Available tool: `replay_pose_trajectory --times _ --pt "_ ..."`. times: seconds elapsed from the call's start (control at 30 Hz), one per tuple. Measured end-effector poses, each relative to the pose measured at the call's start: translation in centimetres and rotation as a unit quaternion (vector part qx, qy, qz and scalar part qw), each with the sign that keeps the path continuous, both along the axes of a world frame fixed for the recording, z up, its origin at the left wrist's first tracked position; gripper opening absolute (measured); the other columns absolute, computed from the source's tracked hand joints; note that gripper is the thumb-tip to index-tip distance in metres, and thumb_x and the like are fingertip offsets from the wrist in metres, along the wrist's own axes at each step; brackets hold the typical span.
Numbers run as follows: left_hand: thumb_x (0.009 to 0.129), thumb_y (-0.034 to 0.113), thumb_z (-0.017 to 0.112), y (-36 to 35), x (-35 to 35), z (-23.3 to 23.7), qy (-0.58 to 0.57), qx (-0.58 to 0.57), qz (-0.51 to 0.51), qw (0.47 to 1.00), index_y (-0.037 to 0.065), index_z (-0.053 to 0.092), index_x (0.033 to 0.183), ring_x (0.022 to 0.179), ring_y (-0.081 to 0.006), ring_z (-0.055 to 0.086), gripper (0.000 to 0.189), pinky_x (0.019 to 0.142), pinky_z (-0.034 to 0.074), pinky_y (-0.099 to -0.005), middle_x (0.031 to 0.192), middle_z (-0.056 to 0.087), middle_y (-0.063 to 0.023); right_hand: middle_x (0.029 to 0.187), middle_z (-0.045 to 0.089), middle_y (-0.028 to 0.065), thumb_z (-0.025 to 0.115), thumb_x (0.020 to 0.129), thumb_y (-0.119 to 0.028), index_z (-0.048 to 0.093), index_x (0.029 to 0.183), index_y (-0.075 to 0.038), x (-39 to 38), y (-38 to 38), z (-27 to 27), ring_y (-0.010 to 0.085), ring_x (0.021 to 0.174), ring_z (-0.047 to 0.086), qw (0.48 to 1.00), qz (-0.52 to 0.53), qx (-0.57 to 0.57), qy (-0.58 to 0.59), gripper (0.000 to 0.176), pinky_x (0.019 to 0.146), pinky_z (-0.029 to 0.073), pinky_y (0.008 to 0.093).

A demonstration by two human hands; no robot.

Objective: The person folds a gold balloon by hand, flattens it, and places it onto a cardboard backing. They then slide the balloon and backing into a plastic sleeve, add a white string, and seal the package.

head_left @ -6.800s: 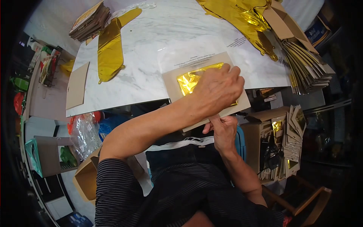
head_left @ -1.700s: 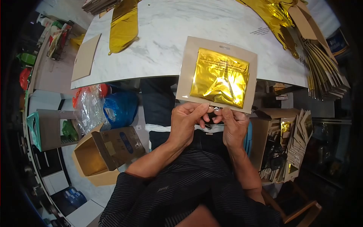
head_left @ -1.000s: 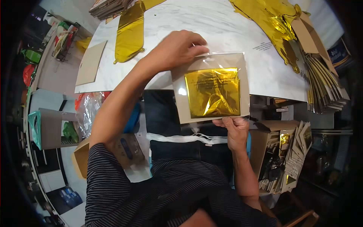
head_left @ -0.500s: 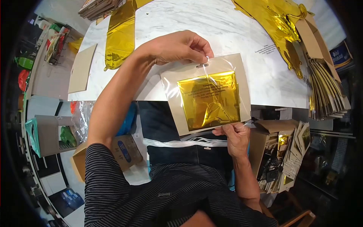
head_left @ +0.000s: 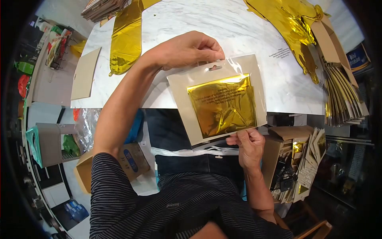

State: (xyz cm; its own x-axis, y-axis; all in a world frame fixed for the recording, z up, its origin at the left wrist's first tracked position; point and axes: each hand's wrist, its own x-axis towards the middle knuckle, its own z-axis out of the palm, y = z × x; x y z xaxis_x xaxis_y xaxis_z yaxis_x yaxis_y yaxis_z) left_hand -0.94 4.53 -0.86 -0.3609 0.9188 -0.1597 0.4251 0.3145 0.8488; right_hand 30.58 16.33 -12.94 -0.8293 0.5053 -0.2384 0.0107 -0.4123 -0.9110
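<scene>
A clear plastic bag (head_left: 256, 95) holds a beige card and a folded gold foil balloon (head_left: 223, 105), with faint printed text over the foil. It hangs slightly tilted over the table's near edge, its slotted hanging hole at the top. My left hand (head_left: 195, 49) is closed in a pinch at the bag's top edge. Below, my right hand (head_left: 250, 145) grips the bottom edge between thumb and fingers.
Gold foil balloons (head_left: 126, 44) (head_left: 292, 28) lie flat on the white marbled table (head_left: 191, 16). A beige card (head_left: 86, 73) sits at the left. Packed pieces fan from a cardboard box (head_left: 332, 44) at right; another filled box (head_left: 274, 159) stands below.
The bag has shifted slightly right and tilted a little more. My left fingers have closed more at its top edge, and my right hand still grips the bottom.
</scene>
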Motion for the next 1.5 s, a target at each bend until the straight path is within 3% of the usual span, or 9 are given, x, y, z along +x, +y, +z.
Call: replay_pose_trajectory --times 0.13,0.23,0.33,0.47,0.77,0.87,0.93,1.23,1.5 --pt "0.103 0.025 0.068 -0.5 0.0 0.5 -0.055 0.033 0.012 0.998 0.004 0.08 0.109 0.075 -0.005 0.059 0.026 0.067 0.051 -0.0233 0.087 0.074 0.0004 0.089 0.076 0.0157 0.069 0.105 -0.012 0.071 0.104 0.005 -0.2 -0.1 0.3 0.0239 0.073 0.077 1.0 0.0 -0.003 -0.001 0.017 0.069 0.066 0.0361" --pt "0.101 0.024 0.068 -0.8 -0.2 1.5 -0.013 0.01 0.002 1.0 0.004 0.08 0.11 0.079 -0.0054 0.063 0.025 0.073 0.055 -0.0235 0.093 0.077 -0.0011 0.089 0.076 0.016 0.069 0.104 -0.012 0.072 0.104 0.006 -0.4 -0.2 0.3 0.0242 0.073 0.077 1.0 -0.001 -0.003 -0.005 0.018 0.068 0.066 0.0359" --pt "0.103 0.029 0.071 -0.6 -0.3 1.4 -0.001 -0.006 0.006 1.0 0.007 0.078 0.111 0.076 -0.0012 0.058 0.024 0.066 0.048 -0.0192 0.088 0.072 0.0052 0.089 0.076 0.0162 0.07 0.104 -0.012 0.072 0.103 0.006 -0.5 -0.1 0.4 0.0241 0.073 0.077 1.0 0.003 -0.001 -0.004 0.018 0.067 0.066 0.0356" --pt "0.102 0.025 0.07 -0.8 -0.6 1.1 -0.015 0.004 -0.024 1.0 0.006 0.077 0.107 0.076 -0.0014 0.058 0.02 0.065 0.048 -0.0193 0.086 0.069 0.0058 0.088 0.076 0.0161 0.07 0.105 -0.013 0.072 0.103 0.006 -0.4 -0.2 0.5 0.0234 0.072 0.077 1.0 0.005 -0.002 -0.006 0.019 0.066 0.066 0.0348" --pt "0.094 0.012 0.064 -1.4 -1.3 0.5 0.009 -0.028 -0.07 0.997 0.004 0.071 0.106 0.09 -0.0062 0.057 0.016 0.086 0.048 -0.0216 0.102 0.069 0.0011 0.086 0.076 0.0158 0.07 0.105 -0.014 0.071 0.101 0.005 -0.2 -0.5 0.4 0.022 0.071 0.076 1.0 0.003 -0.002 0.013 0.019 0.066 0.065 0.0329" --pt "0.093 0.014 0.066 -1.7 -0.7 1.0 -0.036 0.005 -0.068 0.997 0.005 0.072 0.108 0.092 -0.0059 0.059 0.019 0.083 0.049 -0.0215 0.108 0.07 -0.0009 0.084 0.076 0.0153 0.07 0.105 -0.014 0.071 0.101 0.005 -0.2 -0.4 0.5 0.0223 0.071 0.076 1.0 -0.012 -0.005 0.005 0.019 0.066 0.066 0.0335" --pt "0.094 0.015 0.068 -1.8 0.6 1.9 -0.037 -0.003 0.025 0.999 0.005 0.073 0.108 0.09 -0.0048 0.06 0.018 0.078 0.051 -0.0229 0.105 0.072 0.0002 0.084 0.076 0.0152 0.07 0.105 -0.014 0.071 0.1 0.005 -0.1 -0.4 0.5 0.0223 0.071 0.076 1.0 -0.013 -0.006 0.004 0.019 0.066 0.066 0.0338" --pt "0.095 0.026 0.073 -1.5 -0.6 0.0 -0.015 0.004 -0.048 0.999 0.008 0.074 0.095 0.074 -0.0046 0.056 0.018 0.066 0.046 -0.0233 0.082 0.068 0.005 0.084 0.075 0.0143 0.07 0.105 -0.015 0.071 0.1 0.005 -0.1 -0.6 0.5 0.0208 0.071 0.076 1.0 -0.008 -0.012 0.009 0.021 0.066 0.065 0.0323" --pt "0.098 0.025 0.069 -1.8 0.2 0.8 -0.023 -0.039 -0.016 0.999 0.007 0.069 0.088 0.069 -0.0046 0.049 0.021 0.062 0.04 -0.0245 0.077 0.061 0.0058 0.086 0.075 0.0147 0.069 0.105 -0.014 0.071 0.102 0.006 -0.1 -0.8 0.2 0.0205 0.071 0.076 1.0 -0.003 -0.012 0.008 0.021 0.065 0.066 0.0322"
